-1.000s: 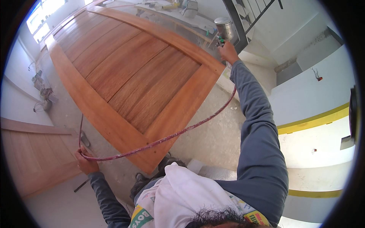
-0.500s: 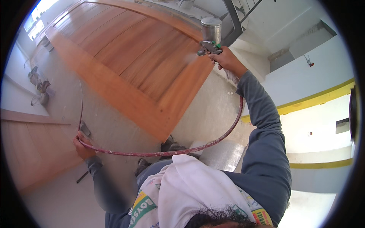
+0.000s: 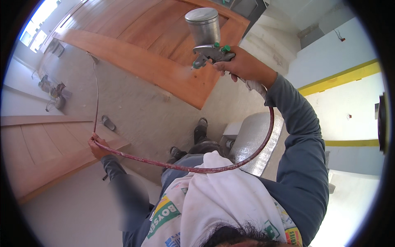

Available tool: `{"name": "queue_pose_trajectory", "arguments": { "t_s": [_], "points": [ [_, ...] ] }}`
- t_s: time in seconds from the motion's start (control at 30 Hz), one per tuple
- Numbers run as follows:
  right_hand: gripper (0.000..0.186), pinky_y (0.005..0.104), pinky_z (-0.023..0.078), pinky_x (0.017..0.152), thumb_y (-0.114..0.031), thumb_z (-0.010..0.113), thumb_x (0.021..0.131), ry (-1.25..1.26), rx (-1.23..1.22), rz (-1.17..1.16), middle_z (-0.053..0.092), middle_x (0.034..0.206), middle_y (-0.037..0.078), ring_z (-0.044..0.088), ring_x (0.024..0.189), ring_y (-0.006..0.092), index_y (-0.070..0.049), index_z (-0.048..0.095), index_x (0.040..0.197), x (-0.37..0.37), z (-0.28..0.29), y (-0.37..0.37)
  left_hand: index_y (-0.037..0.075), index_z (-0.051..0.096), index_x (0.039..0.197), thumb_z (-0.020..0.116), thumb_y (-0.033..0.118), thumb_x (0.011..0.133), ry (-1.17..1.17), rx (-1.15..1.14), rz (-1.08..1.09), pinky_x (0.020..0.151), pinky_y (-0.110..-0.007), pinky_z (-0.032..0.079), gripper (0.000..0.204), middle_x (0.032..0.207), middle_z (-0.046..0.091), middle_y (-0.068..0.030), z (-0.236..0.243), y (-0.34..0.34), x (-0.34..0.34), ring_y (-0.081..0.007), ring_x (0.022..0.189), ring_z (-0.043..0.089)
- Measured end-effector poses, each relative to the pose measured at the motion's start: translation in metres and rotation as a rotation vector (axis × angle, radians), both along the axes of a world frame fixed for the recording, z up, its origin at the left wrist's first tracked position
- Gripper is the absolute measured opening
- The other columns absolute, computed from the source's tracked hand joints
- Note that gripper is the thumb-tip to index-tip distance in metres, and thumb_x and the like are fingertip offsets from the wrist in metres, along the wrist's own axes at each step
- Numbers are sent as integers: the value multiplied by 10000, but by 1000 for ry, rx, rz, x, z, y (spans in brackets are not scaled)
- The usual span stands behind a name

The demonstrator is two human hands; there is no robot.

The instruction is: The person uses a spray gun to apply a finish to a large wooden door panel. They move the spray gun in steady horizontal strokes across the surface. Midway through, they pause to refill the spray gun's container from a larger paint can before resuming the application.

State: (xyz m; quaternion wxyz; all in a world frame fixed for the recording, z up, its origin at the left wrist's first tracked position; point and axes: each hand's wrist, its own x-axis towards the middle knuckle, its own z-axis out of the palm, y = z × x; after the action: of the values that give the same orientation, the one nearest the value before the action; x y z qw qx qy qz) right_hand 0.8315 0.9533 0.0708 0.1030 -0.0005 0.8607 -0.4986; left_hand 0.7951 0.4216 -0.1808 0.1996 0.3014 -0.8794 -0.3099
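My right hand (image 3: 249,66) is wrapped round the grip of a spray gun (image 3: 212,54) with a metal cup on top and green knobs. A faint mist leaves its nozzle, just over the near corner of a reddish-brown panelled wooden door (image 3: 131,53). From the gun's grip a dark red hose (image 3: 197,169) loops down across my front. My left hand (image 3: 98,147) closes round this hose on the left, and beyond the hand it runs off across the floor. Whitish wrapping covers the hose close to the gun.
A second, paler wooden door (image 3: 45,150) lies at left. A grey slipper (image 3: 108,122) lies on the concrete floor (image 3: 140,101). Tools (image 3: 53,92) sit by the left wall, with a bucket (image 3: 58,50) farther back. A silvery, foil-like surface (image 3: 259,138) stands right of my legs.
The spray gun has come nearer to me, from the door's right edge to its near corner. The door now sits higher in view. My left hand still holds the hose.
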Motion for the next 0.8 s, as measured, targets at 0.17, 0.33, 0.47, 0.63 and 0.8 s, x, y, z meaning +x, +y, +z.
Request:
{"name": "queue_pose_trajectory", "arguments": {
  "t_s": [0.17,0.33,0.47,0.63,0.8],
  "points": [
    [254,256,485,488,-194,660,902,-109,-125,118,622,790,31,602,707,90,-8,617,1070,28,8,-15,15,613,1034,477,513,982,18,13,-57,713,-431,519,519,881,696,-169,6,5,11,-315,792,692],
    [265,247,474,469,-199,669,903,-4,31,5,614,814,36,597,697,93,0,617,1070,14,-10,16,-8,606,1037,487,489,986,57,-30,-57,662,-389,520,514,829,676,-172,6,27,10,-287,738,680],
    [248,247,455,461,-189,668,903,92,75,-121,611,843,39,583,686,93,-8,619,1064,-24,-31,78,16,602,1052,468,492,989,7,-218,-48,716,-462,516,498,919,694,-189,-3,37,-1,-365,814,682],
    [227,251,445,461,-179,659,887,169,149,-180,609,848,40,581,690,95,-21,620,1045,-93,-26,174,82,590,1040,459,483,991,-96,-251,-62,739,-510,503,425,932,704,-177,16,111,-2,-414,854,669],
    [270,263,446,459,-201,671,870,231,188,-303,609,769,42,579,624,111,4,628,1040,-170,-41,276,93,575,1010,450,464,1001,-119,-281,-94,727,-503,504,392,892,704,-179,20,169,-12,-410,854,670]
  ]
}}
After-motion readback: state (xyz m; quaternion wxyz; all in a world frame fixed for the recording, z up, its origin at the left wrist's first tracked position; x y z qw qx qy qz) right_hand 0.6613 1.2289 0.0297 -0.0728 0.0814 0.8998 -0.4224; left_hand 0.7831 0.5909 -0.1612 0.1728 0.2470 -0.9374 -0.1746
